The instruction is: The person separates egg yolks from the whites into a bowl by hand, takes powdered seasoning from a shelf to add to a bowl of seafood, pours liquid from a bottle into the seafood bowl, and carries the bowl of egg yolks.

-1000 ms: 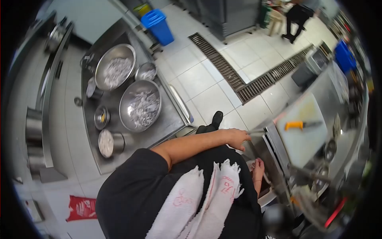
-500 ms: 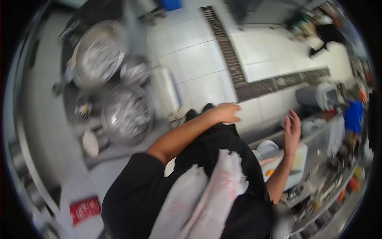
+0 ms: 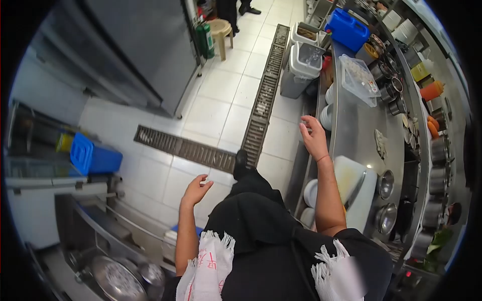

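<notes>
My left hand point(image 3: 197, 190) hangs over the white tiled floor point(image 3: 211, 115), its fingers loosely apart and nothing in them. On the other side, my right hand point(image 3: 314, 136) is held out near the edge of the steel counter point(image 3: 359, 135), empty, with fingers spread. Below the right forearm lie a cutting board point(image 3: 362, 200) and a knife point(image 3: 357, 188). White bowls point(image 3: 326, 117) are stacked on a shelf under the counter, close to the right hand. A white cloth point(image 3: 208, 266) with red print hangs down my front, over dark clothing.
Metal drain grates point(image 3: 261, 105) cross the floor. Grey bins point(image 3: 301, 67) stand along the right counter, which carries a clear plastic container point(image 3: 359, 80) and a blue jerrycan point(image 3: 347, 29). A tall steel cabinet point(image 3: 145, 50), a blue bin point(image 3: 95, 154) and a stool point(image 3: 221, 32) are ahead; another person's legs point(image 3: 228, 12) show beyond.
My body has turned right and stepped along the aisle. The basins at left have slid to the lower corner of view, and my hands have swung apart, both still empty.
</notes>
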Motion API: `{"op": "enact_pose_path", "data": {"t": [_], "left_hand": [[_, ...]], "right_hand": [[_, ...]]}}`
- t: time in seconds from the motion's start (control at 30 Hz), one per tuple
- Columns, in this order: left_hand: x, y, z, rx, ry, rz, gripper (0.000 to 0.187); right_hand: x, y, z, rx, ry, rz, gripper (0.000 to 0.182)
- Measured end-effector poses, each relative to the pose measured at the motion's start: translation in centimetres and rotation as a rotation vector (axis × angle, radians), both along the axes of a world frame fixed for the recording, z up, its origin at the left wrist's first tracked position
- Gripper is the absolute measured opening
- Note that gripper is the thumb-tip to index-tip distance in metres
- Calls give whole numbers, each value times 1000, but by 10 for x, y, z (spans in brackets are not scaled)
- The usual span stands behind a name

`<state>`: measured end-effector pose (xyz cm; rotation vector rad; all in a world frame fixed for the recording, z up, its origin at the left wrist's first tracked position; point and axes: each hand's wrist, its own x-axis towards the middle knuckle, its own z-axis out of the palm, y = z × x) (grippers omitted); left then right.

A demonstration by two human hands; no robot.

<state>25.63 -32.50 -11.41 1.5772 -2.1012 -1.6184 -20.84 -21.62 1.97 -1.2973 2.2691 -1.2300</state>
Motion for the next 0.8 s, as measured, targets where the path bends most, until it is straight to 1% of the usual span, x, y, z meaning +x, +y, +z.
{"op": "enact_pose_path", "data": {"t": [0.07, 0.1, 0.13, 0.17, 0.2, 0.23, 0.27, 0.37, 0.4, 0.5, 0.57, 0.6, 0.67, 0.7, 0.77, 0.8], "left_hand": [[-14, -53, -45, -47, -23, 40, 57], [-7, -73, -90, -210, -86, 1, 53], [5, -87, -129, -224, -188, 19, 53], [14, -100, -147, 35, -307, 72, 53], [45, -111, -209, 152, -490, -3, 54], [47, -117, -202, 283, -559, 2, 54], [44, -120, -187, 357, -572, 26, 53], [15, -140, -154, 470, -551, 115, 52], [0, -152, -150, 490, -546, 129, 52], [-40, -189, -152, 534, -541, 121, 51], [-72, -219, -158, 554, -538, 90, 50], [-92, -237, -161, 559, -535, 69, 50], [-131, -282, -177, 567, -527, 4, 49], [-153, -311, -187, 567, -521, -32, 49], [-200, -379, -212, 569, -499, -93, 48], [-224, -422, -223, 558, -483, -117, 48]], "right_hand": [[-39, -25, -16, -1, 17, -89, 26], [-58, -38, -24, 1, 24, -135, 26], [-79, -51, -37, -4, 13, -166, 26], [-96, -64, -38, -3, 18, -183, 27], [-110, -78, -38, 0, 24, -203, 27], [-127, -98, -38, -3, 32, -221, 27], [-144, -117, -41, -30, -3, -231, 28], [-187, -174, -37, -61, 42, -258, 29], [-198, -193, -32, -88, 13, -257, 29], [-238, -249, -23, -152, -32, -264, 30], [-265, -280, -28, -150, -26, -282, 30], [-282, -292, -39, -149, -42, -307, 30], [-322, -309, -81, -73, -94, -343, 30], [-344, -316, -113, -42, -117, -363, 30], [-380, -313, -213, 97, -358, -456, 30], [-385, -300, -250, 240, -416, -465, 30]]}}
